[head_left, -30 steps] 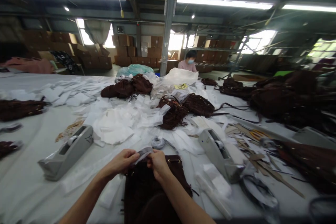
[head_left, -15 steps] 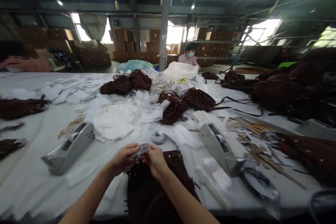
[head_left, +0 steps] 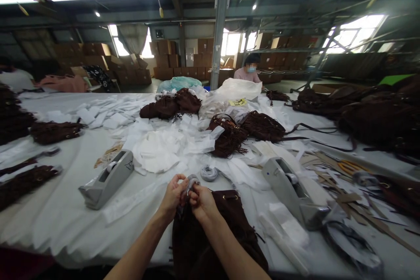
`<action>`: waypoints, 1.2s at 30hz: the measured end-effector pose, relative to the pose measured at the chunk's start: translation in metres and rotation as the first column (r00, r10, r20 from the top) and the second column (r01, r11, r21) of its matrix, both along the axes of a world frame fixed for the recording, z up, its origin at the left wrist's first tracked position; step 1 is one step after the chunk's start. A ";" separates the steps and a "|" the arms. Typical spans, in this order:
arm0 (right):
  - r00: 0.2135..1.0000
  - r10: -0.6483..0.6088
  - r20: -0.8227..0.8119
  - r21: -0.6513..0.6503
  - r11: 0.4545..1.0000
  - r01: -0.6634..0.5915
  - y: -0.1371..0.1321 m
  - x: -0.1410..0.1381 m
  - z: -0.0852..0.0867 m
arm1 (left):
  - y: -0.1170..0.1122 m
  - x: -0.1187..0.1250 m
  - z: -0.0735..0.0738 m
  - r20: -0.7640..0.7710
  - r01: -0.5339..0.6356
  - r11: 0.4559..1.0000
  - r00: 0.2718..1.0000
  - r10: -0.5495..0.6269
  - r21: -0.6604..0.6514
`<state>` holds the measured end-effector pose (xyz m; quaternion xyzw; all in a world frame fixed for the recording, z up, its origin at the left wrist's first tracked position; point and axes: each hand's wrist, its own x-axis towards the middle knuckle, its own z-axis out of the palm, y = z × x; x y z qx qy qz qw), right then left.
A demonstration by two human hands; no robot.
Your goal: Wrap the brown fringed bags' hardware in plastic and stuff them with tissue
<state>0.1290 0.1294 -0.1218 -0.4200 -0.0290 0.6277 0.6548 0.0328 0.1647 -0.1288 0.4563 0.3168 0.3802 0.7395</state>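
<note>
A dark brown bag with gold eyelets lies flat at the table's front edge, under my forearms. Over its upper left corner, my left hand pinches a greyish translucent strip that looks like thin wrapping. My right hand is closed on the same strip from the other side, close to the left fingertips. Whatever the strip goes around is hidden by my fingers. Just beyond my hands rests a coil of similar grey strip, its tail running right toward the bag.
Grey tape dispensers stand left and right. White paper sheets and fringed brown bags fill the middle. Orange-handled scissors lie among brown strips at right. Across the table sits a masked person.
My hands have drawn closer together, and the strip that was stretched between them is now bunched and bent upward. The whole view has shifted toward the left.
</note>
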 end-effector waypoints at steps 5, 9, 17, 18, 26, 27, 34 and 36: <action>0.998 0.008 -0.060 0.038 0.999 -0.006 -0.001 0.001 0.000 | -0.002 -0.005 -0.001 -0.027 0.081 0.997 0.996 -0.081 -0.004; 0.998 -0.008 -0.059 0.069 0.998 0.012 -0.001 -0.002 -0.006 | -0.003 -0.009 0.000 -0.038 0.139 0.990 0.989 -0.139 -0.002; 0.999 0.045 -0.019 0.158 0.987 -0.042 -0.007 0.002 -0.009 | -0.003 -0.012 -0.004 -0.086 0.225 0.973 0.972 -0.221 0.044; 0.998 0.054 -0.015 0.168 0.985 -0.051 -0.008 0.003 -0.008 | -0.003 -0.012 -0.004 -0.086 0.229 0.972 0.971 -0.224 0.052; 0.996 0.091 0.013 0.208 0.974 -0.091 -0.008 -0.001 -0.007 | -0.006 -0.006 -0.004 -0.032 0.104 0.992 0.994 -0.102 0.068; 0.996 0.091 0.021 0.215 0.972 -0.094 -0.008 -0.003 -0.006 | -0.005 -0.005 -0.005 -0.023 0.081 0.995 0.997 -0.080 0.051; 0.909 -0.059 0.413 0.240 0.970 -0.046 -0.024 -0.003 0.003 | 0.006 -0.018 -0.013 0.048 0.025 0.999 0.999 -0.023 -0.039; 0.805 -0.089 0.587 0.238 0.969 -0.066 -0.027 0.002 0.004 | 0.007 -0.020 -0.013 0.064 0.044 0.998 0.997 -0.040 -0.052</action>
